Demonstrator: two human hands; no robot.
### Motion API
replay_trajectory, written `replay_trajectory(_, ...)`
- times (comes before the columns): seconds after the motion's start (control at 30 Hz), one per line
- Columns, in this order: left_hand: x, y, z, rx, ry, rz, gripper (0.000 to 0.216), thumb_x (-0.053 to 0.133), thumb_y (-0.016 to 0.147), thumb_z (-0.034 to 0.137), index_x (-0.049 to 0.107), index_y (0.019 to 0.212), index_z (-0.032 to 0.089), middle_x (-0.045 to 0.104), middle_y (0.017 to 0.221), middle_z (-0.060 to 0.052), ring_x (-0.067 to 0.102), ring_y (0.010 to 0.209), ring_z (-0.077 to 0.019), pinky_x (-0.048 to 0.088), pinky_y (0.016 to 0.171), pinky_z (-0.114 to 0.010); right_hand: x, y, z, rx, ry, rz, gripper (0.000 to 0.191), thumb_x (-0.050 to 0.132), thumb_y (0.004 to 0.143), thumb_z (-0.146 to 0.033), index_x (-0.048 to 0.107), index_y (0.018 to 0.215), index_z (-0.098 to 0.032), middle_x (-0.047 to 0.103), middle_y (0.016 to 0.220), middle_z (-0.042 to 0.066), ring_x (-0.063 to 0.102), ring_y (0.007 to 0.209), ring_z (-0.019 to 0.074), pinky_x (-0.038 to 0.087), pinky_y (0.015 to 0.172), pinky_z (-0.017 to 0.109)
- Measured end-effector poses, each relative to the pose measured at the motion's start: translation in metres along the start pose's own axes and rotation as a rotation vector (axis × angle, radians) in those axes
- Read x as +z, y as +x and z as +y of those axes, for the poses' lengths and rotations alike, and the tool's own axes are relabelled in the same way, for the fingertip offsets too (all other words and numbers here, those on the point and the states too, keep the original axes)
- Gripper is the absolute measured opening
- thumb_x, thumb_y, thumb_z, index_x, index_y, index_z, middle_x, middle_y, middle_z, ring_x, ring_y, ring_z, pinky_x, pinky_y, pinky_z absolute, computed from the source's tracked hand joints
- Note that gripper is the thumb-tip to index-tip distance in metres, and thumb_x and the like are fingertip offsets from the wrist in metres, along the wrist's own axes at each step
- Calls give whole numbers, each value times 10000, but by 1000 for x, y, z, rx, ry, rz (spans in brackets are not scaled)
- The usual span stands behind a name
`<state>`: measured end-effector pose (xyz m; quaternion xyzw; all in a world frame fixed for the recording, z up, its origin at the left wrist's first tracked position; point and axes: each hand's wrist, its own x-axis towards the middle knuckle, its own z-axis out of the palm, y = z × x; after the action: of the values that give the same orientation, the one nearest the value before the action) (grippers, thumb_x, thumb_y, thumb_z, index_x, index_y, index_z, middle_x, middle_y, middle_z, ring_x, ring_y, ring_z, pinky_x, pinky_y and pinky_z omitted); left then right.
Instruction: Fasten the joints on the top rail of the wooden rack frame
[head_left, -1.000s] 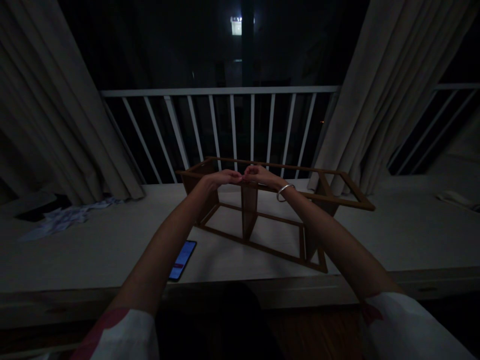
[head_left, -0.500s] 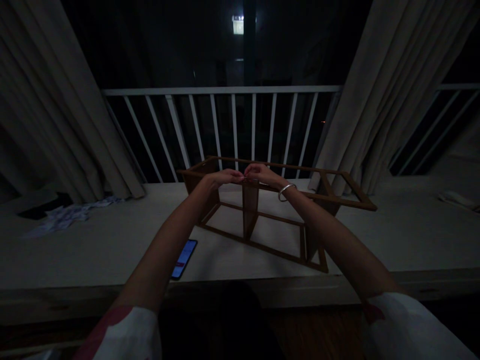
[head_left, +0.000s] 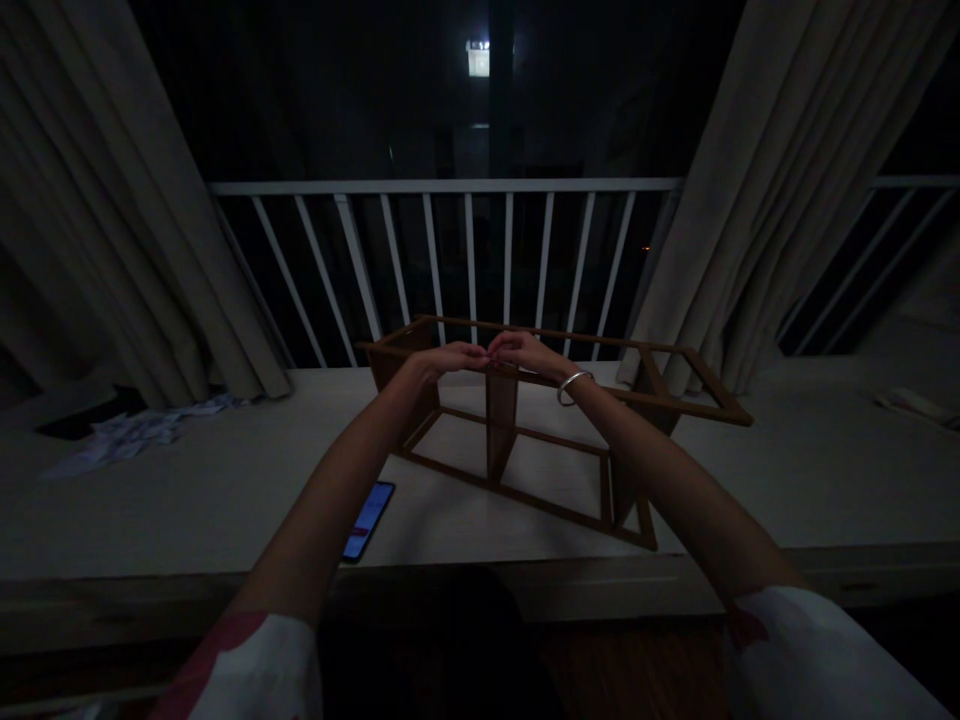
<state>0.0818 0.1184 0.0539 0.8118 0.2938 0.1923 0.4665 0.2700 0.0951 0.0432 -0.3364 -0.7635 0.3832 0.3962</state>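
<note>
A brown wooden frame (head_left: 675, 405) with upright dividers stands on the pale ledge (head_left: 187, 490) before a railing. Both my hands meet over its top front rail, above the middle divider (head_left: 499, 420). My left hand (head_left: 446, 358) has its fingers curled together at the rail. My right hand (head_left: 525, 350), with a silver bangle (head_left: 571, 385) at the wrist, is pinched against the left one's fingertips. What the fingers hold, if anything, is too dark and small to name.
A phone (head_left: 367, 520) with a lit screen lies on the ledge under my left forearm. Crumpled papers (head_left: 127, 435) lie at the far left. White railing bars (head_left: 465, 260) and curtains (head_left: 757, 180) stand behind the frame.
The hands stay together over the frame's top rail; only the view has shifted slightly.
</note>
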Motion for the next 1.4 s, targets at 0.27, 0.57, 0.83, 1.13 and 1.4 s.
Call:
replay_trajectory(0.27,-3,4,-6,-4,8,16,371,618,604,367,610,890,131,603,900,-38,495,890,-153,314,853,-287,-1,-1,-1,21,-34,14,195,537,666,-211,642,808,-128,619,714,19,526,671,96,394,655,213)
replay_trajectory(0.57,-4,4,-8,-3,43,29,361,585,623,357,604,914,145,597,927,-31,485,904,-151,310,852,-278,1,-5,-10,58,-80,32,194,541,662,-215,668,785,-137,622,680,21,514,647,97,386,619,202)
replay_trajectory(0.83,-3,2,-6,-12,56,30,383,579,628,397,600,919,148,595,912,-29,482,890,-150,311,835,-277,-2,-1,-2,39,-63,-12,194,554,641,-205,652,793,-136,622,739,19,518,692,99,387,663,210)
replay_trajectory(1.13,-2,3,-7,-34,70,74,391,571,622,427,602,890,144,590,849,-13,477,845,-145,320,789,-256,-1,-6,-7,9,-90,-74,207,529,666,-198,650,825,-141,615,777,11,519,720,100,390,693,218)
replay_trajectory(1.4,-2,2,-5,-34,103,76,305,559,609,346,605,822,133,574,765,2,470,786,-131,312,769,-249,1,-6,-8,2,-78,-104,238,562,675,-230,639,884,-146,618,832,16,519,768,108,383,743,243)
